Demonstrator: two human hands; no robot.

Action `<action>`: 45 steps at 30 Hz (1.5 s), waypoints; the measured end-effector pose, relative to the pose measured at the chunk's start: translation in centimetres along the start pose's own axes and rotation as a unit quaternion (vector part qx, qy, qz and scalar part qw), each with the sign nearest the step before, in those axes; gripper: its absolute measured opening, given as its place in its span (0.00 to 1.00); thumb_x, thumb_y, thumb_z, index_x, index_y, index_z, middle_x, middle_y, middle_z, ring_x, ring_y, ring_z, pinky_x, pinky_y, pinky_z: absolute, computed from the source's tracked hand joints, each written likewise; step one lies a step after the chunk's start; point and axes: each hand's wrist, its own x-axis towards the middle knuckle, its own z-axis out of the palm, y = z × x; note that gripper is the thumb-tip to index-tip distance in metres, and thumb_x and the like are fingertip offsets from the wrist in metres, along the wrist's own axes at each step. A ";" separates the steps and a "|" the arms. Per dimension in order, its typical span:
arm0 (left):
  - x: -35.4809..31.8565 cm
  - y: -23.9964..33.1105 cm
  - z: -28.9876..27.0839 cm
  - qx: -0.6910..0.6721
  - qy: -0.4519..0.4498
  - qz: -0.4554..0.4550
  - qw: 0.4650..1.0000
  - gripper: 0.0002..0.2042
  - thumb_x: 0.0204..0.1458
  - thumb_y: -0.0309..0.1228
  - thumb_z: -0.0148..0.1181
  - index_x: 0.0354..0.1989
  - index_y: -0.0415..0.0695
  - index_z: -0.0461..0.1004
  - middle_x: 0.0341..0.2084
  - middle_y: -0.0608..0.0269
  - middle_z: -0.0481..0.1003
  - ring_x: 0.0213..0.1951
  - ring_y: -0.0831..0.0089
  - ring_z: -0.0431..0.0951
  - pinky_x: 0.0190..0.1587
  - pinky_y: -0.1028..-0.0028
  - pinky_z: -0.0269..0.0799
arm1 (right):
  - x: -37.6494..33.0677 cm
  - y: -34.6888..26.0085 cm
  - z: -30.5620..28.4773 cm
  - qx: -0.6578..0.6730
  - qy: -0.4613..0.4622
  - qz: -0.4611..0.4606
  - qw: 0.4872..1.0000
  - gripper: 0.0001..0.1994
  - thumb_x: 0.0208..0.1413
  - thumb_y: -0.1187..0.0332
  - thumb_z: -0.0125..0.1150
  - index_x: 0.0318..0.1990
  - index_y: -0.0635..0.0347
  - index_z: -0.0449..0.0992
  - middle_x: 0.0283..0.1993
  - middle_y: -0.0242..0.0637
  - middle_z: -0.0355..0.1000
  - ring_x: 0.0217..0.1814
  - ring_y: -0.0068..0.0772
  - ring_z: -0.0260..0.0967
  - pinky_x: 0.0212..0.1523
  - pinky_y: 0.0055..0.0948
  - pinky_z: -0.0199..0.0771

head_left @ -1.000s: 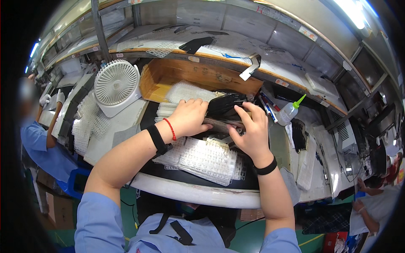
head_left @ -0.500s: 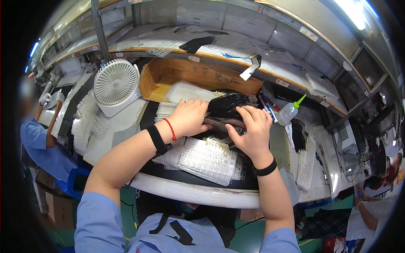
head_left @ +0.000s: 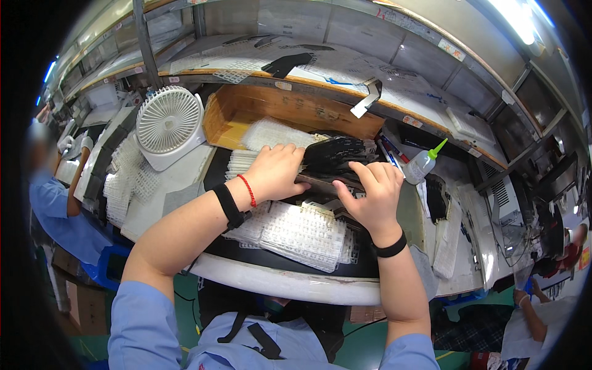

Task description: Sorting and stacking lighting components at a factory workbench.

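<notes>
A stack of thin black sheets [head_left: 336,154] stands on edge in the middle of the bench, its upper edges slightly fanned. My left hand [head_left: 279,174] grips its left end, fingers over the top and thumb in front. What lies under that palm is hidden. At the right end, my right hand [head_left: 377,192] is open, with bent fingers spread and the thumb apart. Whether its fingertips touch the stack I cannot tell. In front lies a pile of white perforated sheets [head_left: 302,237]. More translucent white sheets [head_left: 274,134] lie behind my left hand.
A wooden box [head_left: 237,117] stands behind the stack, below a shelf [head_left: 345,68]. At left is a white fan [head_left: 169,126]. On the right stand a green-tipped bottle [head_left: 422,165] and pens [head_left: 391,151]. A co-worker in blue [head_left: 55,197] sits at far left.
My right hand has shifted slightly right and its fingers have moved off the black sheets. The sheets' upper edges now look more separated. My left hand has stayed in place.
</notes>
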 end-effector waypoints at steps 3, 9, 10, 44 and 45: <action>0.1 0.0 0.0 0.001 -0.002 -0.003 1.000 0.30 0.43 0.46 0.67 0.50 0.38 0.68 0.41 0.51 0.72 0.46 0.54 0.74 0.48 0.59 0.66 | -0.1 0.0 -0.2 0.007 0.001 -0.001 1.000 0.18 0.39 0.58 0.72 0.36 0.56 0.78 0.29 0.30 0.70 0.34 0.32 0.65 0.41 0.32 0.57; 0.1 -0.1 0.2 0.001 -0.002 -0.001 1.000 0.30 0.44 0.46 0.67 0.50 0.38 0.68 0.41 0.51 0.73 0.46 0.54 0.74 0.48 0.60 0.66 | -0.7 0.1 0.1 0.038 -0.099 0.092 0.990 0.20 0.38 0.58 0.73 0.38 0.58 0.76 0.29 0.32 0.72 0.33 0.35 0.68 0.41 0.34 0.61; 0.1 -0.2 0.2 0.003 -0.004 -0.002 1.000 0.29 0.44 0.46 0.67 0.49 0.38 0.68 0.41 0.51 0.73 0.46 0.54 0.74 0.48 0.60 0.66 | -0.4 0.1 0.3 0.049 -0.084 0.092 0.991 0.21 0.38 0.59 0.73 0.39 0.59 0.76 0.32 0.32 0.72 0.35 0.37 0.68 0.41 0.35 0.62; -0.1 -0.1 0.3 0.007 -0.001 -0.004 1.000 0.39 0.44 0.45 0.67 0.60 0.34 0.61 0.43 0.48 0.73 0.47 0.54 0.74 0.50 0.58 0.65 | 0.2 -0.7 0.2 0.045 -0.100 0.035 0.993 0.38 0.33 0.65 0.75 0.58 0.58 0.68 0.59 0.44 0.64 0.61 0.49 0.61 0.61 0.44 0.60; -0.1 -0.2 0.5 0.017 0.004 0.004 1.000 0.41 0.44 0.46 0.67 0.61 0.33 0.58 0.45 0.48 0.72 0.48 0.54 0.73 0.50 0.58 0.65 | 0.1 -0.7 0.3 0.045 -0.100 0.035 0.993 0.38 0.33 0.65 0.75 0.58 0.58 0.68 0.59 0.44 0.64 0.61 0.49 0.61 0.61 0.44 0.60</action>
